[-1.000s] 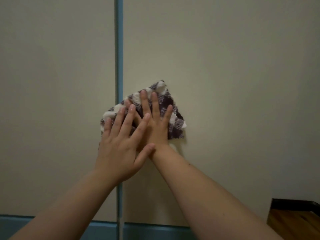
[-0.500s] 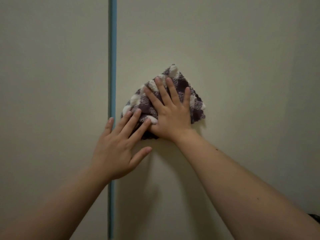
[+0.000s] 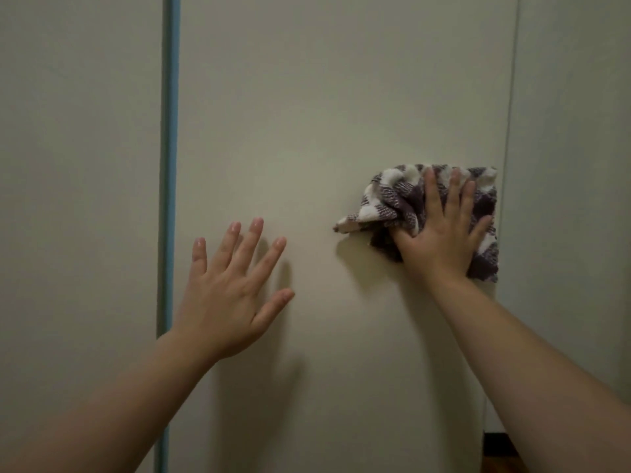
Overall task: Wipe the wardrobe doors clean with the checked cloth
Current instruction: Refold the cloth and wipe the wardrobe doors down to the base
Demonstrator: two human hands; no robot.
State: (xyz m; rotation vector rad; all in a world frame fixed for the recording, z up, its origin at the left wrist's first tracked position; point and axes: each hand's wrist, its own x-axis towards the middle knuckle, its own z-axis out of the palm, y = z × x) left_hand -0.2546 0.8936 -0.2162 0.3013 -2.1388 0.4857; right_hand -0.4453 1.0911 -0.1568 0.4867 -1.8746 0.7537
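Note:
The cream right wardrobe door (image 3: pixel 324 114) fills the middle of the view. A brown-and-white checked cloth (image 3: pixel 396 203) lies bunched against it near its right edge. My right hand (image 3: pixel 444 230) presses flat on the cloth with straight, spread fingers. My left hand (image 3: pixel 228 295) is apart from the cloth, lower left, with fingers spread over the same door; I cannot tell whether it touches the surface. The left wardrobe door (image 3: pixel 75 199) stands beyond a blue strip.
A vertical blue strip (image 3: pixel 168 199) separates the two doors. A pale wall (image 3: pixel 573 199) runs along the right of the wardrobe. A dark skirting and wooden floor (image 3: pixel 498 452) show at the bottom right.
My right hand has slid the cloth rightwards across the door to its right edge. My left hand has come off the cloth and stayed near the blue strip.

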